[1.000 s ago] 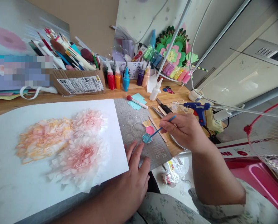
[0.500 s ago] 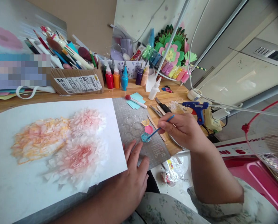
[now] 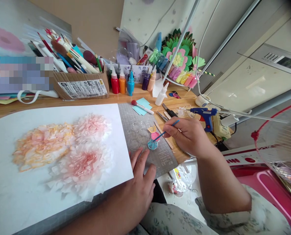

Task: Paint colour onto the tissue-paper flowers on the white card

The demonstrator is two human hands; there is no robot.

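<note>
My right hand (image 3: 186,133) pinches a thin blue paintbrush (image 3: 165,131), its tip down in the blue paint (image 3: 152,144) of a clear round-welled palette (image 3: 138,137). Pink paint (image 3: 155,136) and yellow-orange paint (image 3: 151,129) fill two wells beside the blue. My left hand (image 3: 142,179) lies with fingers spread on the grey cutting mat (image 3: 163,160), its fingertips just below the palette and partly against the edge of a white sheet (image 3: 50,205). On that sheet rest pink-and-white ruffled paper flowers (image 3: 84,163) and an orange-edged one (image 3: 44,143).
Small paint bottles (image 3: 130,85) stand behind, beside a cardboard box (image 3: 82,86) of brushes and pens. A red-tipped brush (image 3: 143,107) lies on light-blue paper squares (image 3: 145,101). To the right are a wooden stick (image 3: 168,142), a blue glue gun (image 3: 205,114) and its cable.
The right hand and paintbrush have shifted slightly left, with the tip moving up a little within the blue well. My left hand stays in place.
</note>
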